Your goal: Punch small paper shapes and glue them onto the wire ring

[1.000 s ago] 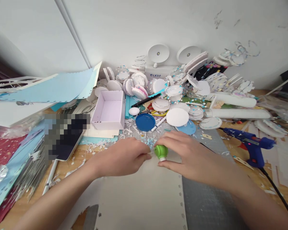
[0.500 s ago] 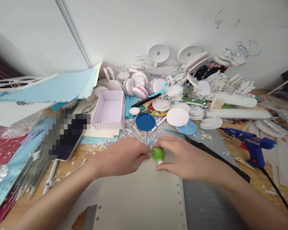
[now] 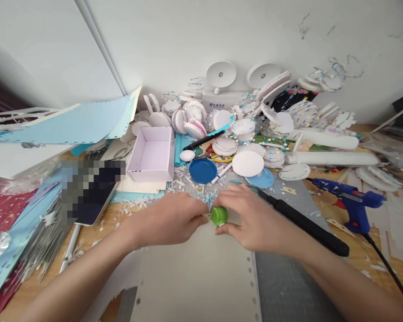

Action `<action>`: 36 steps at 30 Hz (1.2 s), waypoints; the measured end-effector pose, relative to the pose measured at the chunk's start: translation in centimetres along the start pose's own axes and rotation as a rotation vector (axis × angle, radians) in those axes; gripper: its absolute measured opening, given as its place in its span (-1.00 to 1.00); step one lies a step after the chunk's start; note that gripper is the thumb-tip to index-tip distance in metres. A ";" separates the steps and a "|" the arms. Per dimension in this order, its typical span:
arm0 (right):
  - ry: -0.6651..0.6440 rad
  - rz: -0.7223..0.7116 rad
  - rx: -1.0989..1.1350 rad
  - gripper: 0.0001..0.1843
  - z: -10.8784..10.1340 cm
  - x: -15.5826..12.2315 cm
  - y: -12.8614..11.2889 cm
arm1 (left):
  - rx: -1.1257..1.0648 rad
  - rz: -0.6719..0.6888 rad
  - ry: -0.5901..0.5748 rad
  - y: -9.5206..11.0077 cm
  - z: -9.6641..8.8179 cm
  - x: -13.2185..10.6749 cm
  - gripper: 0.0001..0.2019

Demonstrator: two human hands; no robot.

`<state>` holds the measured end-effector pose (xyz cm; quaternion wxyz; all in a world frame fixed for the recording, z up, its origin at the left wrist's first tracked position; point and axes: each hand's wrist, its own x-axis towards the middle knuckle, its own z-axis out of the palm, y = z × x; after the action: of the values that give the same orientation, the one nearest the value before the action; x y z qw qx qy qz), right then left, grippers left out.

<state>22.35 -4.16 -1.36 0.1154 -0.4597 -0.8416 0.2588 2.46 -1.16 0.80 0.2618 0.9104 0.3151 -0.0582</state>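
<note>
My right hand [image 3: 251,217] is closed around a small green craft punch [image 3: 219,216], thumb below and fingers above. The punch sits at the far edge of a cream sheet of paper [image 3: 198,277]. My left hand [image 3: 174,219] is closed, its thumb and forefinger pinching the sheet's far edge just left of the punch. Small punched shapes line the sheet's right edge, and a few show at its lower left. The sheet lies over a grey cutting mat [image 3: 285,286]. The paper inside the punch is hidden.
Beyond my hands are a lilac box [image 3: 151,152], a blue lid [image 3: 203,171] and many white discs [image 3: 248,163]. A black-handled tool [image 3: 309,228] and a blue glue gun [image 3: 349,197] lie right. A phone [image 3: 100,197] and thin wires [image 3: 47,237] lie left.
My right hand and the green punch have shifted slightly left, closer to my left hand. The punch has turned a little, and its white part shows less. My left hand has barely moved.
</note>
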 end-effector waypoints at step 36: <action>0.004 0.060 -0.063 -0.78 0.9 0.3 0.2 | 0.204 -0.069 0.032 -1.0 0.5 0.6 -0.79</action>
<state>21.98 -4.13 -2.27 0.0946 -0.4888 -0.8349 0.2349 2.33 -0.39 -0.23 0.1608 0.9216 0.3430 -0.0845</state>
